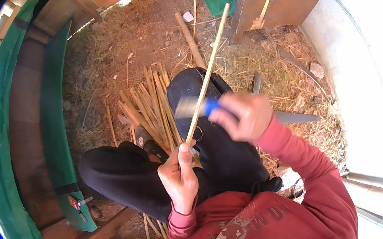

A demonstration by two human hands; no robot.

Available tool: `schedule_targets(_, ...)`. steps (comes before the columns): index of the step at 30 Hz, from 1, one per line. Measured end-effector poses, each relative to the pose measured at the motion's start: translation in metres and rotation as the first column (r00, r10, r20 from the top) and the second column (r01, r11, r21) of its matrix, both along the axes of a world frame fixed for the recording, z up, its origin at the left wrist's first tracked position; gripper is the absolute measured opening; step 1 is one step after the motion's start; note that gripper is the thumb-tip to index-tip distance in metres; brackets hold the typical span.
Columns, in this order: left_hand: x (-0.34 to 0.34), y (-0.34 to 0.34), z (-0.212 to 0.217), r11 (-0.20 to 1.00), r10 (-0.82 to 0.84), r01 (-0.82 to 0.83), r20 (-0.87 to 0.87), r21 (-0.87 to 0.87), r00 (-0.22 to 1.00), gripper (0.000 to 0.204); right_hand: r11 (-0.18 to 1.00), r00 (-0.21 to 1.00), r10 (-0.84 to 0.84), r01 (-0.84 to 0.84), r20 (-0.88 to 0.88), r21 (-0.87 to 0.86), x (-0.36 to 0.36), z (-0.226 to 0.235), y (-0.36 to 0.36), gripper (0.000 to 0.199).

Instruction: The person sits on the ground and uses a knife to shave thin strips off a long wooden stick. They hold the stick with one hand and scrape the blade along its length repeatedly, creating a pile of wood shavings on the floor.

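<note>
My left hand (179, 176) is closed around the lower end of a long pale strip of split bamboo or wood (214, 49), thumb along it. The strip rises almost upright, leaning slightly right, in front of my black-trousered knee (189, 82). My right hand (248, 117) is closed on the blue handle (211, 106) of a knife. Its short, broad blade (185, 107) is motion-blurred and crosses the strip partway up; whether it touches the strip I cannot tell.
A pile of split strips (152, 102) lies on the ground left of my knee, by my shoe. Beyond is a thicker bamboo pole (189, 38). A grey metal blade (297, 118) lies right of my hand. Green-covered boards (50, 99) stand left; a pale wall (356, 59) stands right.
</note>
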State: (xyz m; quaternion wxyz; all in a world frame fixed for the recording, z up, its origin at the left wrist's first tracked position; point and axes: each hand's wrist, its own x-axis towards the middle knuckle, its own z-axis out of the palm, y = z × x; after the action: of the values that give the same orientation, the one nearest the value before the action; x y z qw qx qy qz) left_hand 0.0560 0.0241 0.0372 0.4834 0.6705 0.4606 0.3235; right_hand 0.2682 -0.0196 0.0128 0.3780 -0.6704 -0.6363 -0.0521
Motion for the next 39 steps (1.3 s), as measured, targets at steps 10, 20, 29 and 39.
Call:
schedule_targets(10, -0.02, 0.003, -0.009, 0.989, 0.137, -0.13, 0.114, -0.068, 0.984, 0.034, 0.997, 0.964, 0.05, -0.065, -0.259, -0.051, 0.011, 0.03, -0.016, 0.026)
schedule_targets(20, -0.014, -0.004, -0.007, 0.997, 0.072, -0.072, 0.058, -0.005, 0.996, 0.036, 0.973, 0.971, 0.151, -0.179, -0.183, -0.147, -0.034, 0.018, -0.012, 0.031)
schedule_targets(29, -0.011, 0.0, -0.009, 0.995, 0.064, -0.059, 0.068, -0.074, 0.996, 0.037, 0.993, 0.993, 0.05, -0.061, -0.109, -0.097, -0.019, 0.011, -0.004, 0.031)
schedule_targets(39, -0.028, 0.0, -0.015, 0.989, 0.072, -0.049, 0.162, -0.14, 0.984, 0.038, 0.693, 0.707, -0.707, 0.7, 0.029, -0.172, 0.129, -0.003, 0.009, 0.041)
